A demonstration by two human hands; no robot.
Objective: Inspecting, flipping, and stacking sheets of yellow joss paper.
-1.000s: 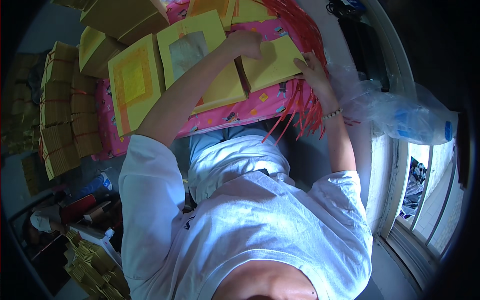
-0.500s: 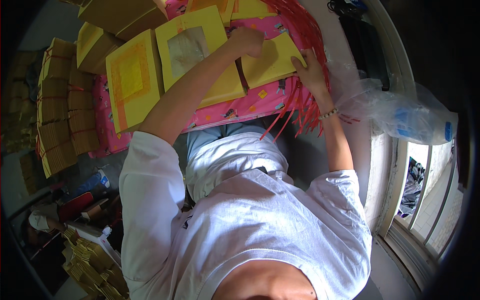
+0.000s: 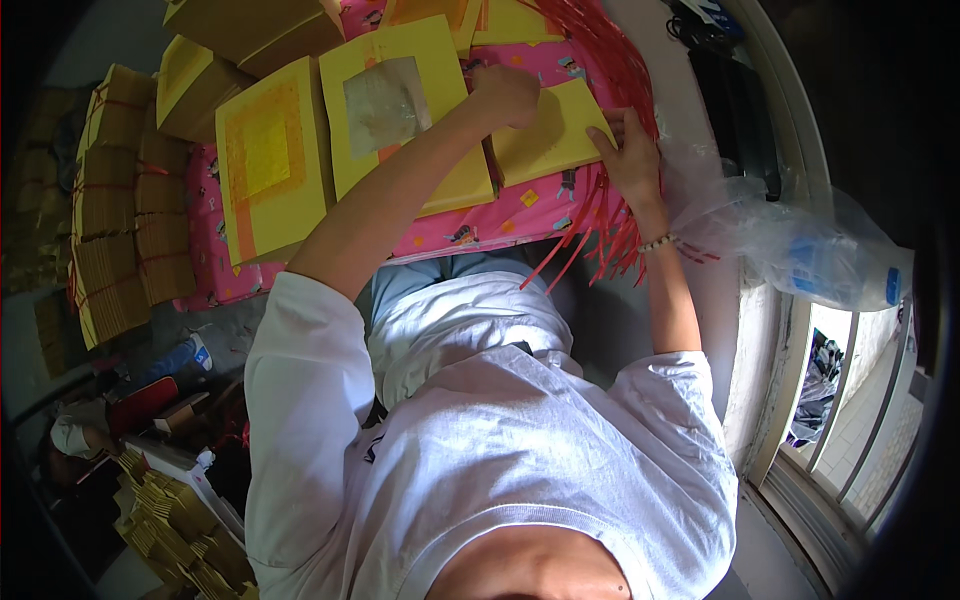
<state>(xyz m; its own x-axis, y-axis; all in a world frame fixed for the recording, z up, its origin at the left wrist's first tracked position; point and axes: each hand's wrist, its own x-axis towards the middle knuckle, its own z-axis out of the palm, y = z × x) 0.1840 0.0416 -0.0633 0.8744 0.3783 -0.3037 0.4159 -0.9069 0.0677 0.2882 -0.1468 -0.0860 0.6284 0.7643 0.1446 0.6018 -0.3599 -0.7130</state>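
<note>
A small stack of yellow paper lies on the pink patterned cloth in front of me. My right hand grips its right edge, thumb on top and the other fingers partly hidden around the far side. My left hand is curled into a fist over the stack's far left corner; whatever its fingers hold is hidden. Left of it is a larger yellow paper stack with a silver patch, partly covered by my left forearm. Further left sits another with a gold patch.
Red plastic strips hang over the cloth beside my right hand. Tied paper bundles stand at the far left. A clear plastic bag lies at the right by barred window rails. More folded paper sits lower left.
The view has shifted slightly. Both hands and the small stack sit a little nearer to me. A dark red strip below my left hand has mostly gone from sight.
</note>
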